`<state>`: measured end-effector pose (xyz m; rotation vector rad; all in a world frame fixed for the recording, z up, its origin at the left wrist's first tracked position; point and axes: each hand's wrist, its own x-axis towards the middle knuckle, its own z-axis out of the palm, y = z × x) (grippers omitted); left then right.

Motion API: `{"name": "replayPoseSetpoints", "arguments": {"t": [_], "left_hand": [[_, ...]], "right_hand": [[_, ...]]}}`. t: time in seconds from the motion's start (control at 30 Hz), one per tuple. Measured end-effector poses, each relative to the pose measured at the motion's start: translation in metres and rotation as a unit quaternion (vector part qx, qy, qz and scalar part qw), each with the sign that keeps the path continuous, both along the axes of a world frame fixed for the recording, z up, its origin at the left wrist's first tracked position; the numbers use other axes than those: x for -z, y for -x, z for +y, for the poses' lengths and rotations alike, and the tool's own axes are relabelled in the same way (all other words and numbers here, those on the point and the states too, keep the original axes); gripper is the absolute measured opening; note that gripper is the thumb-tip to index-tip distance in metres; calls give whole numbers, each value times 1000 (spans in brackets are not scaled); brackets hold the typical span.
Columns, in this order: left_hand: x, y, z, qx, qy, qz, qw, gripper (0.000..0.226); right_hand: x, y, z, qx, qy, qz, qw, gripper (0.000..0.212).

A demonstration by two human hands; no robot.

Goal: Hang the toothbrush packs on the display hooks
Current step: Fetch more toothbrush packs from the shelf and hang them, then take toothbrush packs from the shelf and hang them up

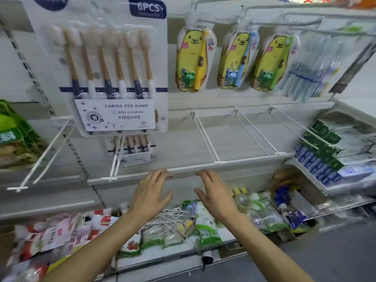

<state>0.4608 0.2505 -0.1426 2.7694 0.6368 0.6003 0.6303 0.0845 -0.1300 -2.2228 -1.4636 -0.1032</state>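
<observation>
Both hands empty, left hand and right hand with fingers spread near shelf edge, 6-brush toothbrush pack hanging far left, 3 bear packs hanging right on hooks

— That six-brush pack: what is it made of?
— Glossy clear plastic blister on smooth white card; the handles look like wood.
— The bear packs?
— Shiny plastic pouches. The display hooks seem white-coated metal, the shelf matt.
</observation>
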Motion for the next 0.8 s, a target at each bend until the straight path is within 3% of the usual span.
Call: {"name": "replayPoseSetpoints", "arguments": {"t": [0.37, 0.8], "left_hand": [[-39, -119, -140, 145, -25, -27, 989, 46], [-97, -293, -340, 235, -31, -49, 970, 50]], "right_hand": [[-29, -67, -176, 70, -36, -59, 995, 48], [-80, -202, -397, 168, -38, -82, 982, 50]]}}
